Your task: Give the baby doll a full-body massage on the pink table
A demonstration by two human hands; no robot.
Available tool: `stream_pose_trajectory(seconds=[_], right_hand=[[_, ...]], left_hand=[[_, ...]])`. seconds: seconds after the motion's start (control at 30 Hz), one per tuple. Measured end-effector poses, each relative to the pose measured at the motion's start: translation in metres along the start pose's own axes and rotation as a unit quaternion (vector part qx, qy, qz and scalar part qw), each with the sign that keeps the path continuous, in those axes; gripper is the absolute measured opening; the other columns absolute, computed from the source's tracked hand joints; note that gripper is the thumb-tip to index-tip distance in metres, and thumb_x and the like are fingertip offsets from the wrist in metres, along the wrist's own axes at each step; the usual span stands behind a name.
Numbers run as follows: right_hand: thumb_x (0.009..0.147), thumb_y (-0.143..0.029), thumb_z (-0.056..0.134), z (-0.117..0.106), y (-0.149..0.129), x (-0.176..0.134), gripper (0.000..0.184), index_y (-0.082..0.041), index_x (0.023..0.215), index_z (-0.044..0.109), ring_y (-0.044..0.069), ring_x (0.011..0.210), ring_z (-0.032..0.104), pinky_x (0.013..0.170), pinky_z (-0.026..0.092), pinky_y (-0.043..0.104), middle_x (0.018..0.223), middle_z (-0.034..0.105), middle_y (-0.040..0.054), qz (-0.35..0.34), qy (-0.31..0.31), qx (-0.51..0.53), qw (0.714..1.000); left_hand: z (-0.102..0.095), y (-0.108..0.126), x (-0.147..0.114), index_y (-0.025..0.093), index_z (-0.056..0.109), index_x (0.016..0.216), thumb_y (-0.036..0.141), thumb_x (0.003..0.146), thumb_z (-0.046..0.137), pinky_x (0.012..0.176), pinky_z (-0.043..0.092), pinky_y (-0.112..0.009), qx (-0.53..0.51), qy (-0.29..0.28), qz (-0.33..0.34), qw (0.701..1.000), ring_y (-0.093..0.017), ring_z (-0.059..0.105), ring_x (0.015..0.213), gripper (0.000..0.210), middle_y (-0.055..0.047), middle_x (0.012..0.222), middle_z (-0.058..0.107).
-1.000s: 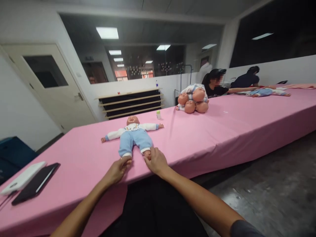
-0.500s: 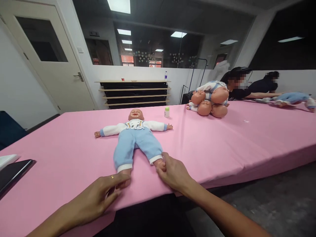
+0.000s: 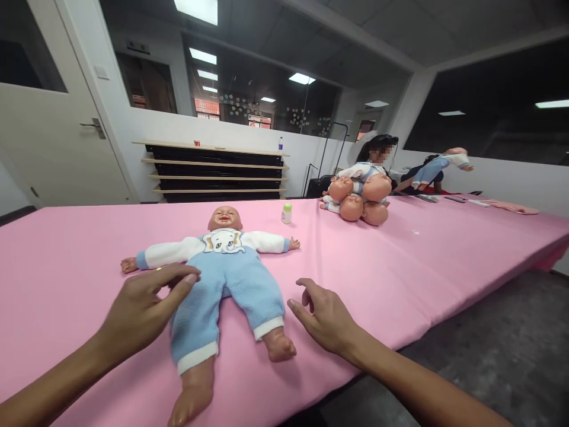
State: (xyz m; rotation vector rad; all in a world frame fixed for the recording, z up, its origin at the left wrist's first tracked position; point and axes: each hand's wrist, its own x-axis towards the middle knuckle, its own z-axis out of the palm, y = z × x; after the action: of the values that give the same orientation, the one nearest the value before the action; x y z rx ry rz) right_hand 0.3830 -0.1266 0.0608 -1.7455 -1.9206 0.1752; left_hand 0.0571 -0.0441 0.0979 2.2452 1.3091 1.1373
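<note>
A baby doll [image 3: 224,267] lies face up on the pink-covered table [image 3: 364,279], arms spread and bare feet towards me. It wears white sleeves, light blue trousers and an elephant face on its chest. My left hand [image 3: 142,305] hovers over the hip on the left side, fingers curved and thumb close to the index finger, holding nothing. To the right of the doll's legs, my right hand [image 3: 326,317] is open, its thumb and index finger apart and clear of the doll. A small white bottle with a green cap [image 3: 287,213] stands beyond the doll's outstretched hand.
Several more dolls [image 3: 355,198] are piled at the far right of the table. Behind the pile is a person in a dark cap [image 3: 377,145]. Another doll [image 3: 444,163] is held up farther right. A low stack of shelves [image 3: 217,169] stands against the wall.
Both hands have let go of the doll's feet and moved up alongside its body. The doll now lies nearer in view. The far-right doll has been raised off the table.
</note>
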Motion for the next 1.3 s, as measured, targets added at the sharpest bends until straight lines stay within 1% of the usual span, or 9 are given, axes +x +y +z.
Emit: stream_pose_trajectory(seconds=[0.2, 0.33, 0.43, 0.57, 0.7, 0.8, 0.93, 1.03, 1.3], right_hand=[[0.091, -0.046, 0.047, 0.008, 0.008, 0.039, 0.036, -0.024, 0.119, 0.054, 0.02, 0.073, 0.063, 0.07, 0.049, 0.034, 0.086, 0.067, 0.0053, 0.004, 0.013, 0.002, 1.0], [0.091, -0.042, 0.046, 0.014, 0.028, 0.086, 0.032, -0.023, 0.115, 0.055, 0.017, 0.071, 0.061, 0.068, 0.048, 0.03, 0.082, 0.066, 0.0031, -0.019, 0.067, 0.025, 0.997], [0.091, -0.042, 0.048, 0.022, 0.058, 0.144, 0.033, -0.021, 0.114, 0.055, 0.016, 0.075, 0.061, 0.07, 0.047, 0.028, 0.087, 0.065, 0.0036, 0.0, 0.118, 0.037, 0.992], [0.086, -0.045, 0.052, 0.034, 0.105, 0.244, 0.047, -0.016, 0.124, 0.05, 0.019, 0.086, 0.061, 0.079, 0.048, 0.032, 0.106, 0.063, 0.0094, 0.066, 0.161, 0.032, 0.984], [0.077, -0.038, 0.063, 0.051, 0.138, 0.33, 0.075, -0.015, 0.142, 0.033, 0.025, 0.111, 0.053, 0.094, 0.044, 0.037, 0.132, 0.05, 0.0158, 0.091, 0.162, 0.005, 0.983], [0.072, -0.032, 0.068, 0.066, 0.148, 0.366, 0.089, -0.015, 0.148, 0.024, 0.027, 0.119, 0.049, 0.099, 0.04, 0.037, 0.138, 0.044, 0.0166, 0.094, 0.129, -0.005, 0.987], [0.073, -0.022, 0.066, 0.08, 0.151, 0.38, 0.083, -0.014, 0.145, 0.027, 0.024, 0.108, 0.056, 0.09, 0.044, 0.033, 0.127, 0.055, 0.0147, 0.111, 0.057, -0.002, 0.992], [0.076, -0.013, 0.06, 0.081, 0.147, 0.373, 0.067, -0.015, 0.139, 0.036, 0.021, 0.097, 0.059, 0.081, 0.045, 0.03, 0.116, 0.061, 0.0126, 0.115, 0.049, -0.006, 0.992], [0.075, -0.013, 0.061, 0.03, 0.126, 0.322, 0.07, -0.018, 0.14, 0.036, 0.022, 0.098, 0.059, 0.081, 0.046, 0.029, 0.12, 0.061, 0.0114, 0.074, 0.076, -0.013, 0.994]], left_hand=[[0.04, 0.009, 0.055, 0.019, 0.07, 0.099, 0.04, 0.089, 0.049, 0.083, 0.052, -0.032, -0.03, -0.039, 0.074, 0.996, -0.02, 0.064, 0.09, 0.031, -0.004, 0.096, 0.071], [0.068, 0.005, 0.076, 0.022, 0.062, 0.124, 0.038, 0.091, 0.048, 0.1, 0.045, -0.039, 0.011, -0.141, 0.152, 0.978, -0.023, 0.058, 0.113, 0.039, -0.005, 0.121, 0.065], [0.096, -0.005, 0.073, 0.025, 0.052, 0.135, 0.039, 0.092, 0.048, 0.111, 0.032, -0.047, 0.075, -0.211, 0.235, 0.946, -0.026, 0.044, 0.131, 0.045, -0.007, 0.137, 0.054], [0.124, -0.016, 0.06, 0.024, 0.054, 0.131, 0.037, 0.097, 0.038, 0.114, 0.02, -0.056, 0.142, -0.225, 0.279, 0.923, -0.03, 0.034, 0.138, 0.04, -0.008, 0.143, 0.048], [0.13, -0.015, 0.056, 0.023, 0.053, 0.131, 0.037, 0.097, 0.036, 0.113, 0.021, -0.057, 0.167, -0.215, 0.297, 0.915, -0.032, 0.035, 0.138, 0.041, -0.01, 0.143, 0.048], [0.129, -0.012, 0.057, 0.023, 0.052, 0.133, 0.037, 0.097, 0.035, 0.113, 0.021, -0.058, 0.18, -0.212, 0.301, 0.912, -0.033, 0.035, 0.138, 0.043, -0.01, 0.143, 0.048], [0.127, -0.011, 0.057, 0.023, 0.05, 0.136, 0.038, 0.097, 0.033, 0.112, 0.021, -0.058, 0.196, -0.222, 0.301, 0.906, -0.034, 0.034, 0.138, 0.045, -0.011, 0.144, 0.047], [0.125, -0.011, 0.055, 0.023, 0.047, 0.138, 0.037, 0.098, 0.031, 0.114, 0.019, -0.055, 0.201, -0.212, 0.305, 0.907, -0.032, 0.032, 0.14, 0.046, -0.01, 0.146, 0.045], [0.124, -0.01, 0.052, 0.023, 0.046, 0.139, 0.036, 0.099, 0.031, 0.115, 0.018, -0.053, 0.221, -0.211, 0.315, 0.899, -0.03, 0.031, 0.14, 0.045, -0.009, 0.146, 0.045]])
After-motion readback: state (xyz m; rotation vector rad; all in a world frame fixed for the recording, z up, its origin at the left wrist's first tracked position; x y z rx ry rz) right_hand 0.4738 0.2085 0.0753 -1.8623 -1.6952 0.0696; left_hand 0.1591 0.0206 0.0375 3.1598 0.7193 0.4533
